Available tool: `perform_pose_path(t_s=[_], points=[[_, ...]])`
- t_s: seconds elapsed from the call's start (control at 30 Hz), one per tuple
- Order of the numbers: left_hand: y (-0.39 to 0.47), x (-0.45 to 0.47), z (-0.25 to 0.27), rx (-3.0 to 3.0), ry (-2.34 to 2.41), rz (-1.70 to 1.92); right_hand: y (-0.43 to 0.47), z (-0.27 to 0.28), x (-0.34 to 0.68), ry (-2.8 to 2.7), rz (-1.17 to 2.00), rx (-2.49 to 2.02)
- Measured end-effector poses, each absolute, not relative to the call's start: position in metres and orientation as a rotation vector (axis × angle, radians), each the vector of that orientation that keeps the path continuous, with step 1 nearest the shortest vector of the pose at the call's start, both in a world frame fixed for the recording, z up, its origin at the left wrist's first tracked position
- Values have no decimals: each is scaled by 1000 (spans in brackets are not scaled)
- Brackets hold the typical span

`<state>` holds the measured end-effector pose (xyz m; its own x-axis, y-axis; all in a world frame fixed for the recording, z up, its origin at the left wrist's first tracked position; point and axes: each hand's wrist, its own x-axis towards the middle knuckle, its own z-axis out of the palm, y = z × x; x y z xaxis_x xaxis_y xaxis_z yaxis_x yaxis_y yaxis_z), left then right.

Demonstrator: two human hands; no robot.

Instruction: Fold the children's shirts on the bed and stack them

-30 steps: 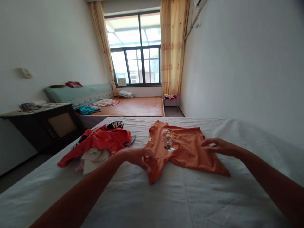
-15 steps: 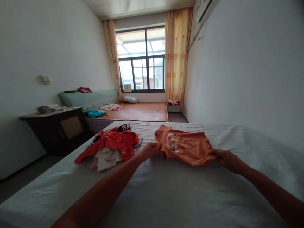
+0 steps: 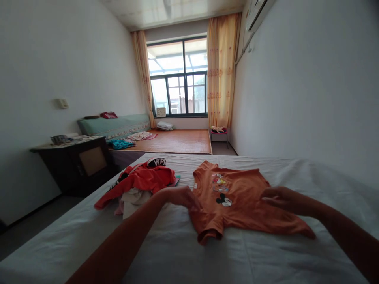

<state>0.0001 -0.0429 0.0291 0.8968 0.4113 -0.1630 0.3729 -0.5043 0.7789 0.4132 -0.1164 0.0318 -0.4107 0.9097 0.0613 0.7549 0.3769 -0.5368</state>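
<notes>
An orange T-shirt (image 3: 239,213) with cartoon mouse prints lies spread on the white bed sheet (image 3: 189,256), its collar to the left and its hem to the right. My left hand (image 3: 185,197) rests at the collar end near the shoulder, fingers stretched down onto the cloth and not closed round it. Over the hem side is my right hand (image 3: 281,199), fingers extended flat on the fabric with the thumb apart. The near sleeve sticks out toward me, and a lower hem corner reaches out under my right wrist.
Left of the shirt sits a heap of clothes (image 3: 142,179), red on top with pale pieces beneath. Beyond the bed are a second bed with a woven mat (image 3: 180,140), a dark cabinet (image 3: 74,161) and a small stool (image 3: 219,132) by the curtain.
The near half of the shirt has been unfolded toward me, so the shirt lies wider and a mouse head print shows. Both hands have let go of the edges and lie over the cloth.
</notes>
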Motion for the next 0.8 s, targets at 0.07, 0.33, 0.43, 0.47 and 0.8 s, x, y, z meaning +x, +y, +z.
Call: perform_pose_path(t_s=[0.07,0.33,0.43,0.47,0.8], points=[[-31,10,17,2232,967,281,-117,36,368,-2414,735,-1289],[-39,47,-26,2529,1625,505,-142,11,255,-2781,637,-629],[-46,52,-32,2563,1655,564,-141,-3,252,-2662,565,-722],[-46,54,-32,2562,1672,556,-139,-7,252,-2621,559,-735],[-32,37,-19,2595,1727,474,-149,-1,259,-2482,812,-582]])
